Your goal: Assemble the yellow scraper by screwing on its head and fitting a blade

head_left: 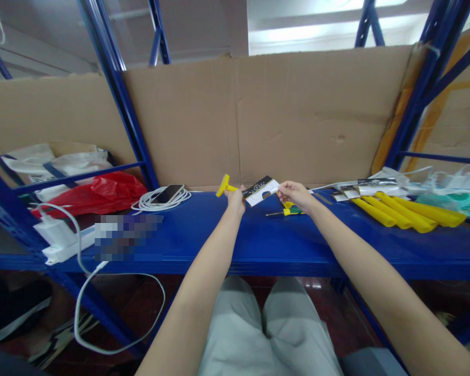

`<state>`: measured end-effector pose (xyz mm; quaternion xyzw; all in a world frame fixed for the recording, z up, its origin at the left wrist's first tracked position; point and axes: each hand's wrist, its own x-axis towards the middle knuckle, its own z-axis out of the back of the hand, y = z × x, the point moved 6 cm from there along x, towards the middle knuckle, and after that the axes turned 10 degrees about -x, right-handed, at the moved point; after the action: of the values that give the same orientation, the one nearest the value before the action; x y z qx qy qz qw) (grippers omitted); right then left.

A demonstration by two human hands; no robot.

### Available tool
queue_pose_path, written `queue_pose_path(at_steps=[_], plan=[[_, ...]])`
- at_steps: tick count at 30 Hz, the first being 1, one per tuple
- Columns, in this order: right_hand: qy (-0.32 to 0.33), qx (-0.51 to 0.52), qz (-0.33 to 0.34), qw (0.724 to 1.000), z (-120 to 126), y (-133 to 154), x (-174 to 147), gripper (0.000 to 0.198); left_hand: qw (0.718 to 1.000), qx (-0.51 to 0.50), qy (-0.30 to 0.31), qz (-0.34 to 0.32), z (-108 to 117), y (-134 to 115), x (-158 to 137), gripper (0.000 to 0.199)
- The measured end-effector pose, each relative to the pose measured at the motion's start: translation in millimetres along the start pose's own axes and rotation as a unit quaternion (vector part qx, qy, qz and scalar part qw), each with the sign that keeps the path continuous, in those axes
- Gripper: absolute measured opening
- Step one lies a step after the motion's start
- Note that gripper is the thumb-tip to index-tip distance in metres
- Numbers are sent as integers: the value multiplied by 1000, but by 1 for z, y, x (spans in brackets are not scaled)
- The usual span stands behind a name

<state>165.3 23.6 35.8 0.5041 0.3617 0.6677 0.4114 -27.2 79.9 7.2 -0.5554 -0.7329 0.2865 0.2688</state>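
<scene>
My left hand [236, 198] is closed around a yellow T-shaped tool [223, 186], whose crosspiece sticks out to the left of the fingers. Between the two hands is a black and white printed card sleeve [260, 191], its left end against my left hand. My right hand [295, 195] pinches the right end of this sleeve. On the blue shelf just below my right hand lies a screwdriver [292, 211] with a yellow and green handle. A small yellow piece beside it is partly hidden by my right hand.
Several yellow tapered handles [409, 211] with printed card sleeves lie at right. At left are a coiled white cable [141, 203], a phone [168, 194], a red plastic bag [102, 194] and a white power strip [68, 245]. A cardboard panel [188, 125] stands behind the blue shelf [172, 243].
</scene>
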Motion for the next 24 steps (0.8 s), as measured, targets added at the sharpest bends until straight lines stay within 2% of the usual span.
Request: queue_pose_path(at_steps=[2, 6, 13, 24], plan=[[1, 14, 1, 1000, 1, 1, -1, 30, 999, -41, -14, 15, -6, -2, -11, 49], [-13, 28, 10, 999, 5, 6, -1, 31, 997, -57, 23, 39, -17, -4, -23, 42], [-14, 28, 22, 999, 7, 13, -3, 29, 997, -53, 55, 16, -15, -7, -20, 12], [20, 27, 19, 999, 0, 12, -4, 29, 996, -44, 75, 1, -7, -7, -12, 25]])
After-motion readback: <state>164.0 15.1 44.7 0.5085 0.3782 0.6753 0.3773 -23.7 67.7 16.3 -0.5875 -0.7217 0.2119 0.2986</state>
